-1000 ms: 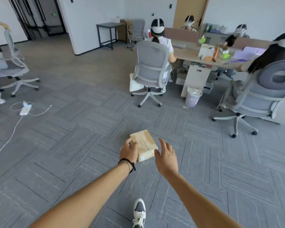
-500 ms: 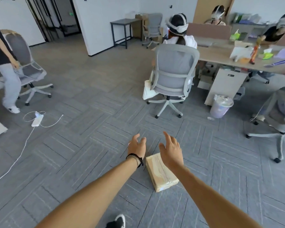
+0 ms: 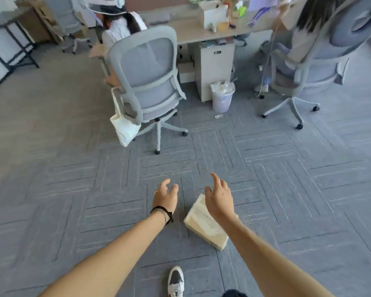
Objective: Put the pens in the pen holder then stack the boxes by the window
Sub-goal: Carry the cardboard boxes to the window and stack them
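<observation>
A small taped cardboard box (image 3: 204,225) lies on the grey carpet just ahead of my feet. My right hand (image 3: 220,200) hovers over its far end with fingers spread and holds nothing. My left hand (image 3: 166,196), a black band on its wrist, is stretched out to the left of the box, fingers loosely spread, also empty. Whether either hand touches the box cannot be made out; the right hand hides part of the box's top. No pens or pen holder are in view.
A grey office chair (image 3: 147,82) with a white tote bag (image 3: 124,127) stands straight ahead, a person seated in it. A desk (image 3: 193,32), a lined waste bin (image 3: 222,96) and another occupied chair (image 3: 308,67) stand beyond. My shoe (image 3: 176,281) is at the bottom.
A second ago both hands gripped the box in the air; now it lies on the carpet and both hands are off it and spread. The view has moved closer to the chairs.
</observation>
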The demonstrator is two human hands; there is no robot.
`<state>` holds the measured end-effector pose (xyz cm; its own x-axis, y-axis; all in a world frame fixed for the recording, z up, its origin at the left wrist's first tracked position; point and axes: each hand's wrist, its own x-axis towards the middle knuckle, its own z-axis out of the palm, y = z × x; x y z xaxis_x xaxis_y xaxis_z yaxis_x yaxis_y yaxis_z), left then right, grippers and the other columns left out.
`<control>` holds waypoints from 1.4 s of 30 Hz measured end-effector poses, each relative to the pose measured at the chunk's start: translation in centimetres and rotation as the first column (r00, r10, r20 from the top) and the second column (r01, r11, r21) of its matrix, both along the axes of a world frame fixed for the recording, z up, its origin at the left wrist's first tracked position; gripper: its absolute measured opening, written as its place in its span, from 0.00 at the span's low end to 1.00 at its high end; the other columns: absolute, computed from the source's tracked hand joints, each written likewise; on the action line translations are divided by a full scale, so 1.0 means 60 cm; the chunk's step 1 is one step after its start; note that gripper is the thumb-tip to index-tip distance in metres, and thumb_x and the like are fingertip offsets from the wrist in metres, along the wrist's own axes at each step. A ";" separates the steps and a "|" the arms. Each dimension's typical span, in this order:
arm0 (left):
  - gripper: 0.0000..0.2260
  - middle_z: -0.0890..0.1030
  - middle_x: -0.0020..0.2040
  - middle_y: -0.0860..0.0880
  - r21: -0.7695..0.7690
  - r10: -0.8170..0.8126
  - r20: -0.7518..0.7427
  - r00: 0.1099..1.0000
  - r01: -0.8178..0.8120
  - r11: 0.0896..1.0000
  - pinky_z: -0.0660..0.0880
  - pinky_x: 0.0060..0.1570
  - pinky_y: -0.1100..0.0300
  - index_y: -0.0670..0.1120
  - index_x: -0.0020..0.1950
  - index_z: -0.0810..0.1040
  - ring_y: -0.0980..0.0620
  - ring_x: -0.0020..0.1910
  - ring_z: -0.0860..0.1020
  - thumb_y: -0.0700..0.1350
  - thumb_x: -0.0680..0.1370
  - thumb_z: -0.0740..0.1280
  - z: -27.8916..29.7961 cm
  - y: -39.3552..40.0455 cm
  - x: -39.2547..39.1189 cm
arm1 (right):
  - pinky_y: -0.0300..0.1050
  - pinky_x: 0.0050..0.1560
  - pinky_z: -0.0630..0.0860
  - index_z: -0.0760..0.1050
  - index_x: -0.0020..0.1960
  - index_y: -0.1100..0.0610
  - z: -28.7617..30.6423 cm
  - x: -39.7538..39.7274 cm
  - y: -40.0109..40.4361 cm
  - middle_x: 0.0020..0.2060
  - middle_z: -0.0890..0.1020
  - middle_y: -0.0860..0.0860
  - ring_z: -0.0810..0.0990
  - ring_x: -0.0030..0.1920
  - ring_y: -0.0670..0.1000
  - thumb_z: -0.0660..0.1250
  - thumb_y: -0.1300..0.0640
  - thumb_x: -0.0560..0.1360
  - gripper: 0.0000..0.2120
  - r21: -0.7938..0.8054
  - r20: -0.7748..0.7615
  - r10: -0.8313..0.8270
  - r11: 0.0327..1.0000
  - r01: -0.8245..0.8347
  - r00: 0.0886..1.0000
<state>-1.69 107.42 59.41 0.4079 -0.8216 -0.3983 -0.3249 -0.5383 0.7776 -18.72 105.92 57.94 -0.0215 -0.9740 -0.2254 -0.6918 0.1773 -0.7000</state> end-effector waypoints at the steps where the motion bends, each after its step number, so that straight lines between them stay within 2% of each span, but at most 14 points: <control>1: 0.22 0.70 0.73 0.43 0.017 -0.040 0.009 0.999 0.040 0.999 0.67 0.66 0.51 0.49 0.74 0.67 0.45 0.71 0.70 0.52 0.81 0.61 -0.011 -0.019 0.010 | 0.57 0.69 0.68 0.60 0.80 0.51 -0.009 0.001 -0.005 0.71 0.72 0.58 0.71 0.67 0.61 0.58 0.53 0.82 0.27 0.018 -0.003 -0.043 0.999 0.043 0.999; 6: 0.22 0.70 0.73 0.43 0.122 -0.221 0.025 0.975 0.216 0.969 0.67 0.66 0.50 0.51 0.74 0.67 0.46 0.71 0.70 0.54 0.80 0.61 -0.099 -0.089 0.009 | 0.58 0.69 0.68 0.59 0.80 0.50 -0.090 -0.031 -0.011 0.72 0.71 0.57 0.70 0.69 0.60 0.57 0.52 0.82 0.27 0.133 -0.069 -0.216 0.966 0.223 0.974; 11: 0.22 0.70 0.73 0.44 0.222 -0.365 0.058 0.929 0.344 0.912 0.67 0.66 0.51 0.53 0.74 0.68 0.45 0.70 0.71 0.55 0.80 0.62 -0.255 -0.146 -0.018 | 0.56 0.68 0.69 0.60 0.80 0.50 -0.244 -0.068 -0.032 0.73 0.70 0.55 0.70 0.69 0.59 0.58 0.51 0.82 0.26 0.226 -0.145 -0.283 0.923 0.310 0.948; 15: 0.25 0.71 0.72 0.43 0.284 -0.494 0.111 0.862 0.449 0.847 0.68 0.67 0.49 0.54 0.75 0.66 0.43 0.69 0.71 0.56 0.79 0.63 -0.423 -0.189 -0.032 | 0.56 0.67 0.69 0.59 0.80 0.49 -0.410 -0.086 -0.055 0.71 0.71 0.56 0.72 0.68 0.60 0.59 0.50 0.82 0.27 0.290 -0.182 -0.304 0.892 0.347 0.935; 19: 0.31 0.69 0.70 0.44 0.305 -0.650 0.260 0.714 0.578 0.757 0.70 0.64 0.50 0.55 0.78 0.60 0.42 0.67 0.72 0.53 0.77 0.66 -0.622 -0.224 -0.030 | 0.57 0.68 0.70 0.57 0.80 0.50 -0.621 -0.106 -0.065 0.72 0.70 0.56 0.71 0.69 0.60 0.64 0.48 0.79 0.32 0.349 -0.271 -0.258 0.872 0.345 0.927; 22: 0.36 0.68 0.70 0.44 0.342 -0.705 0.306 0.639 0.618 0.708 0.72 0.62 0.49 0.56 0.79 0.56 0.41 0.65 0.73 0.54 0.75 0.69 -0.758 -0.239 -0.002 | 0.57 0.69 0.70 0.57 0.80 0.49 -0.748 -0.109 -0.059 0.74 0.68 0.56 0.70 0.71 0.60 0.66 0.46 0.77 0.35 0.388 -0.318 -0.227 0.855 0.344 0.921; 26: 0.41 0.64 0.72 0.43 0.400 -0.736 0.317 0.598 0.619 0.675 0.71 0.63 0.46 0.57 0.80 0.52 0.39 0.66 0.72 0.58 0.72 0.70 -0.936 -0.259 0.020 | 0.57 0.69 0.69 0.57 0.80 0.48 -0.914 -0.110 -0.058 0.74 0.67 0.56 0.70 0.71 0.60 0.68 0.42 0.75 0.38 0.385 -0.385 -0.223 0.843 0.376 0.896; 29: 0.45 0.63 0.74 0.41 0.404 -0.733 0.304 0.609 0.614 0.678 0.69 0.66 0.45 0.59 0.80 0.49 0.39 0.69 0.69 0.63 0.70 0.71 -1.031 -0.272 0.022 | 0.59 0.72 0.65 0.55 0.80 0.46 -1.006 -0.107 -0.064 0.77 0.62 0.59 0.67 0.74 0.62 0.70 0.38 0.73 0.42 0.369 -0.417 -0.272 0.821 0.435 0.867; 31: 0.47 0.62 0.75 0.40 0.398 -0.720 0.267 0.640 0.608 0.687 0.68 0.67 0.43 0.62 0.78 0.45 0.39 0.71 0.67 0.67 0.68 0.70 -1.081 -0.283 0.024 | 0.62 0.71 0.67 0.51 0.81 0.44 -1.049 -0.105 -0.074 0.79 0.58 0.61 0.67 0.74 0.64 0.70 0.34 0.71 0.46 0.368 -0.412 -0.319 0.799 0.476 0.854; 33: 0.49 0.64 0.74 0.39 0.399 -0.714 0.220 0.665 0.606 0.688 0.69 0.65 0.44 0.64 0.78 0.42 0.39 0.71 0.67 0.69 0.67 0.69 -1.118 -0.291 0.023 | 0.61 0.64 0.74 0.46 0.80 0.41 -1.081 -0.105 -0.080 0.79 0.56 0.61 0.73 0.69 0.65 0.71 0.33 0.70 0.49 0.393 -0.367 -0.365 0.773 0.498 0.856; 35: 0.50 0.66 0.72 0.38 0.409 -0.721 0.190 0.666 0.614 0.675 0.71 0.60 0.48 0.63 0.78 0.38 0.40 0.68 0.71 0.68 0.69 0.69 -1.140 -0.289 0.013 | 0.59 0.55 0.79 0.42 0.80 0.39 -1.100 -0.105 -0.080 0.76 0.58 0.60 0.80 0.60 0.65 0.71 0.33 0.70 0.51 0.415 -0.329 -0.381 0.764 0.494 0.864; 37: 0.50 0.66 0.71 0.36 0.414 -0.715 0.176 0.676 0.608 0.677 0.71 0.56 0.51 0.62 0.78 0.35 0.40 0.66 0.73 0.66 0.71 0.69 -1.147 -0.282 0.003 | 0.58 0.52 0.80 0.40 0.80 0.38 -1.109 -0.104 -0.080 0.72 0.62 0.59 0.81 0.56 0.64 0.72 0.33 0.70 0.52 0.404 -0.319 -0.382 0.773 0.489 0.867; 40: 0.51 0.64 0.72 0.34 0.413 -0.707 0.129 0.695 0.611 0.676 0.69 0.62 0.49 0.61 0.78 0.35 0.39 0.70 0.69 0.65 0.71 0.70 -1.142 -0.276 0.005 | 0.60 0.54 0.80 0.40 0.80 0.38 -1.095 -0.104 -0.076 0.68 0.65 0.58 0.81 0.56 0.63 0.74 0.35 0.70 0.53 0.412 -0.301 -0.410 0.759 0.505 0.861; 42: 0.52 0.63 0.75 0.35 0.391 -0.720 0.074 0.690 0.644 0.658 0.65 0.68 0.47 0.62 0.78 0.35 0.39 0.74 0.65 0.65 0.70 0.72 -1.115 -0.273 0.016 | 0.61 0.56 0.80 0.41 0.80 0.39 -1.063 -0.106 -0.070 0.67 0.66 0.58 0.81 0.57 0.63 0.75 0.37 0.70 0.54 0.430 -0.291 -0.411 0.750 0.502 0.864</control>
<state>-0.73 91.07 -7.50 -0.1157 -0.7454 -0.6565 -0.8275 -0.2932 0.4788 -25.10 101.70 -5.83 -0.5174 -0.6050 -0.6052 -0.5375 0.7801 -0.3203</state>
